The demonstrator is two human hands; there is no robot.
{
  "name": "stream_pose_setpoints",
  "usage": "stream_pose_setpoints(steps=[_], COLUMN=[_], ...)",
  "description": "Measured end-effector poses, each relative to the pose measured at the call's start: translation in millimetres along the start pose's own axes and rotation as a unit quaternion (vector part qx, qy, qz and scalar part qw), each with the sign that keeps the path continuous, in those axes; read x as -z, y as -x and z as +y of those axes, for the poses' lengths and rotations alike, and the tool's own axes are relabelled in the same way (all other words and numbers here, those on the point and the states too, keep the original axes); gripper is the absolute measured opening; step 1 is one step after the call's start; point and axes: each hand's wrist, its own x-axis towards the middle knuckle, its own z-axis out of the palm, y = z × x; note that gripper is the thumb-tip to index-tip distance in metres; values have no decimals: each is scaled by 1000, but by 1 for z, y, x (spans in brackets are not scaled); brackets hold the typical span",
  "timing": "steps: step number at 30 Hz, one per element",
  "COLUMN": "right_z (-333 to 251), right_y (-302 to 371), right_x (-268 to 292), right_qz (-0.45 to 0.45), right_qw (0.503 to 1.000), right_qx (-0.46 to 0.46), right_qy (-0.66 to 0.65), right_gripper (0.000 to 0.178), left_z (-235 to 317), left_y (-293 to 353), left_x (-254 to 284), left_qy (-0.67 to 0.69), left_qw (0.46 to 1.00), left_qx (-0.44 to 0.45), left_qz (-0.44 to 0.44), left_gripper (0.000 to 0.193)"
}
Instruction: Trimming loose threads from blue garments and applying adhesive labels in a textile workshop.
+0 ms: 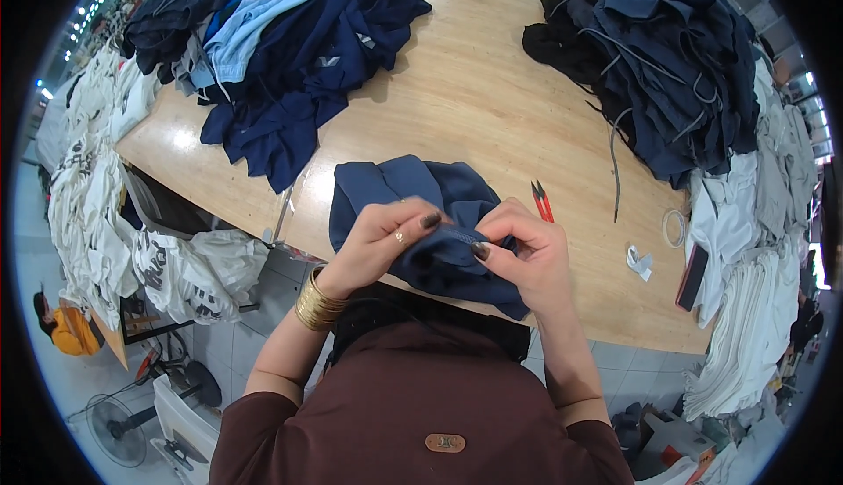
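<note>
A dark navy garment [378, 182] lies bunched at the table's near edge, part of it hanging over. My left hand [395, 235] pinches a seam or edge of it between thumb and fingers. Close beside it, my right hand [527, 252] grips the same strip, thumb on top, so a short stitched length is stretched between both hands. What kind of garment it is I cannot make out. Just right of the cloth lie small thread snips [543, 202] with red handles, touched by neither hand.
Dark and light blue garments [299, 64] are heaped at the far left of the wooden table [474, 72]. Another dark pile with cords [659, 64] stands far right. A white scrap [639, 262] and a thin ring [673, 229] lie near the right edge. White clothes [733, 309] are stacked beyond.
</note>
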Motion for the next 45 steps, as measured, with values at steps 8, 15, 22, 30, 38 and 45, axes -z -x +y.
stream_pose_setpoints(steps=[8, 15, 22, 30, 38, 45], right_z=[-4, 2, 23, 34, 103, 101], right_y=[-3, -2, 5, 19, 125, 135], right_x=[-10, -23, -24, 14, 208, 200], right_qz=[48, 105, 111, 85, 397, 345], right_qw=[985, 988, 979, 993, 668, 656], right_qx=[77, 45, -25, -60, -137, -190], right_qy=[150, 104, -167, -59, 615, 644], right_gripper=[12, 12, 8, 8, 21, 12], left_z=[12, -6, -7, -22, -33, -19], left_y=[5, 6, 6, -1, -4, -20], left_x=[-21, -33, -24, -26, -41, -50], left_qy=[-257, -59, -115, -47, 7, -91], left_qw=[944, 997, 993, 984, 989, 993], left_qx=[-200, -49, -12, 105, 148, 75], left_qz=[47, -8, -7, -139, 5, -16], left_gripper=[39, 24, 25, 14, 24, 8])
